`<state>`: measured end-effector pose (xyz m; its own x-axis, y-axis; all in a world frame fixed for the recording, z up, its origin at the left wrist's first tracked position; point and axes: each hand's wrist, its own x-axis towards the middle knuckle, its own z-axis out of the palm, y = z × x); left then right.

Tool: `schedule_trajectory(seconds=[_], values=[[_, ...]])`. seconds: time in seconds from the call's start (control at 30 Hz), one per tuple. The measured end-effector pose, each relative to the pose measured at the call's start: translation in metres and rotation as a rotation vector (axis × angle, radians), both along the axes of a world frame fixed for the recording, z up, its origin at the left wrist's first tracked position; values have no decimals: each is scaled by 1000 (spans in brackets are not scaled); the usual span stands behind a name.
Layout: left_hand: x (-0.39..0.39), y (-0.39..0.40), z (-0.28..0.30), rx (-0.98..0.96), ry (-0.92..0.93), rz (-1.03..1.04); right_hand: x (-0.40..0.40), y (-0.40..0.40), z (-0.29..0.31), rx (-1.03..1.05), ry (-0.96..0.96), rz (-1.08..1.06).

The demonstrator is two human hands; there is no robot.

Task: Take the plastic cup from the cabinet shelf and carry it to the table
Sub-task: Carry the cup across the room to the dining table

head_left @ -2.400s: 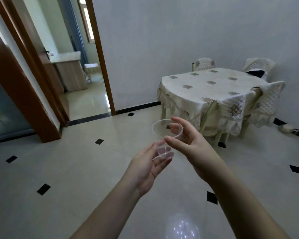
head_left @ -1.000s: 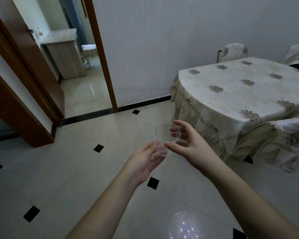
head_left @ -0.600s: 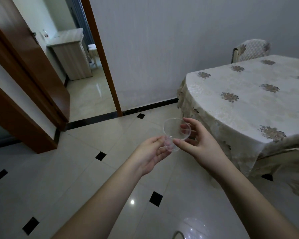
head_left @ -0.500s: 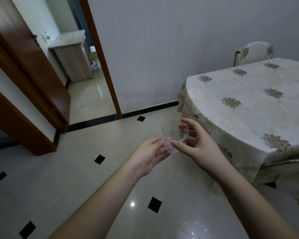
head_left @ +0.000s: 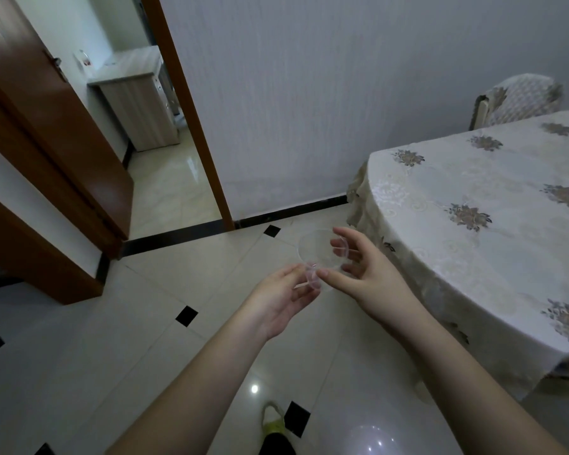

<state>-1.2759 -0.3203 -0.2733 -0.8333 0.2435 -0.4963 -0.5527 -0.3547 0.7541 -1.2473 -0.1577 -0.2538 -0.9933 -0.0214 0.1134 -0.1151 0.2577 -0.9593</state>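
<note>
A clear plastic cup [head_left: 316, 254] is held in the air over the floor, tilted with its mouth towards me. My right hand [head_left: 365, 274] wraps its side, thumb on the near wall and fingers behind the rim. My left hand [head_left: 280, 297] cups the cup's base with its fingertips. The table [head_left: 493, 231], under a cream cloth with brown flower prints, stands just to the right of both hands, its rounded edge a short way from my right fingers.
A covered chair [head_left: 519, 96] stands behind the table by the grey wall. An open doorway with a brown frame [head_left: 184, 103] and a brown door [head_left: 46, 126] lies at left, with a wooden cabinet [head_left: 138, 100] beyond. My shoe [head_left: 273, 421] shows on the tiled floor.
The table has come closer and now fills the right side of the view. Both hands still hold the cup between them, and a foot has come into view below.
</note>
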Motion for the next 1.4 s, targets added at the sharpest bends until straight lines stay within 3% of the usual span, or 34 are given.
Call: schedule_trajectory(seconds=[0.33,0.57,1.4], values=[[-145,-69,-15,14,22,69,-156,-63,6,28,-34,105],[-235,-88,-21,35,1,58,-237,-86,6,68,-9,61],[-528,57,-33,12,-66,-29,-517,60,-19,-3,-62,5]])
